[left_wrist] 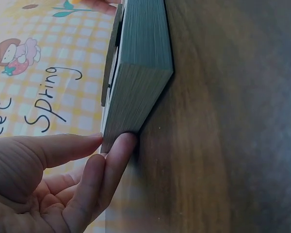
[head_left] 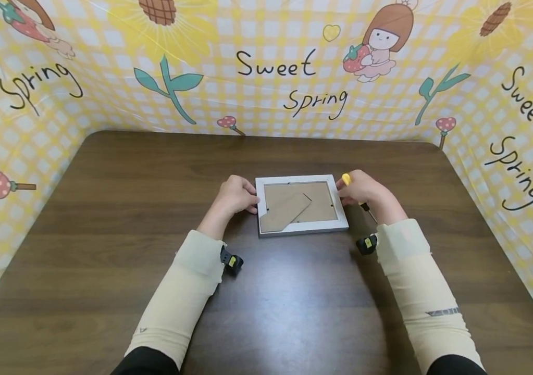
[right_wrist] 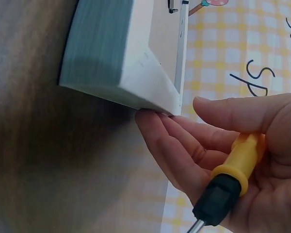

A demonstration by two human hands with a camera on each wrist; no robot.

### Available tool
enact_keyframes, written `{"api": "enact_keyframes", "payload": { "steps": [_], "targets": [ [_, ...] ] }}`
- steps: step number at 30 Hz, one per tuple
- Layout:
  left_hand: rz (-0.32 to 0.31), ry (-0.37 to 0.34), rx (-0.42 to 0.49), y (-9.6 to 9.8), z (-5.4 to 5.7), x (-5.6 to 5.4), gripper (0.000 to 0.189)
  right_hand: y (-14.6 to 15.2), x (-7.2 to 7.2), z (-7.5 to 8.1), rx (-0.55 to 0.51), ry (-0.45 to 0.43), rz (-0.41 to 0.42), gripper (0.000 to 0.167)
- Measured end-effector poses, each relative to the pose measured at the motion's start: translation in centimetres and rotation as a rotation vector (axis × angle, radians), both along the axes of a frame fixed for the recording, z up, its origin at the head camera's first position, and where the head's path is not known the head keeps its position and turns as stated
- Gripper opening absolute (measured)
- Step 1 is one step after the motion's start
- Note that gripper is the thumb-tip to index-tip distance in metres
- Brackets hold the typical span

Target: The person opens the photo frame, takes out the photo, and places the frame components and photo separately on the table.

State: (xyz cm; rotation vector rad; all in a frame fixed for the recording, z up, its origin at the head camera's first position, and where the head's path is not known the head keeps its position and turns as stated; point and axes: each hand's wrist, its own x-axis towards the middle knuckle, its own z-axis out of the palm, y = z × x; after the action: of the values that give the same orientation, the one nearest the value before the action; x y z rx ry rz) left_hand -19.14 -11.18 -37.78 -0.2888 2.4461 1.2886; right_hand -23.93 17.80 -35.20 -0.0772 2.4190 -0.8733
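A white picture frame (head_left: 318,226) lies face down on the table, its brown backing board (head_left: 273,195) and slanted stand leg (head_left: 281,219) facing up. At its left side is my left hand (head_left: 234,196). The left wrist view shows the thumb at the frame's upper edge and a fingertip low on its side, pinching it. My right hand (head_left: 366,188) holds a screwdriver (right_wrist: 242,160) with a yellow and black handle across the palm, metal shaft toward the wrist. Its fingertips touch the frame's right side, while the thumb stands apart from the frame.
The brown wooden table (head_left: 144,219) extends around the frame on all sides. A yellow checked cloth (head_left: 266,31) with cartoon prints rises behind the table and along both sides. Small black cameras (head_left: 232,262) sit at both wrists, over pale sleeves.
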Motion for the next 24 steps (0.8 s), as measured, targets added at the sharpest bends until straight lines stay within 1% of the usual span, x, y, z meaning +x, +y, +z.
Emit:
{"api": "enact_keyframes", "payload": {
  "steps": [7, 11, 13, 16, 19, 23, 24],
  "targets": [
    [-0.019, 0.020, -0.013, -0.1, 0.0, -0.3, 0.021, 0.4, 0.5, -0.1, -0.028, -0.014, -0.030, 0.036],
    [-0.036, 0.013, -0.012, -0.3, -0.1, 0.1, 0.023, 0.7, 0.8, -0.1, -0.077, -0.032, -0.057, 0.040],
    [-0.047, 0.006, -0.006, -0.5, -0.2, 0.4, 0.025, 1.0, 1.0, 0.1, -0.101, -0.025, -0.073, 0.044],
    [-0.055, 0.006, 0.013, -0.7, -0.1, 0.8, 0.026, 1.4, 1.3, 0.6, -0.151, 0.031, -0.114, 0.049],
    [-0.050, 0.005, 0.059, -0.8, 0.1, 1.4, 0.027, 1.5, 1.5, 1.3, -0.228, 0.126, -0.191, 0.048],
    [-0.038, -0.025, 0.107, -0.7, 0.3, 2.2, 0.029, 0.9, 1.6, 1.9, -0.411, 0.229, -0.311, 0.035],
    [-0.036, -0.029, 0.107, -0.7, 0.3, 2.4, 0.029, 0.6, 1.6, 2.1, -0.480, 0.247, -0.340, 0.030]
  ]
}}
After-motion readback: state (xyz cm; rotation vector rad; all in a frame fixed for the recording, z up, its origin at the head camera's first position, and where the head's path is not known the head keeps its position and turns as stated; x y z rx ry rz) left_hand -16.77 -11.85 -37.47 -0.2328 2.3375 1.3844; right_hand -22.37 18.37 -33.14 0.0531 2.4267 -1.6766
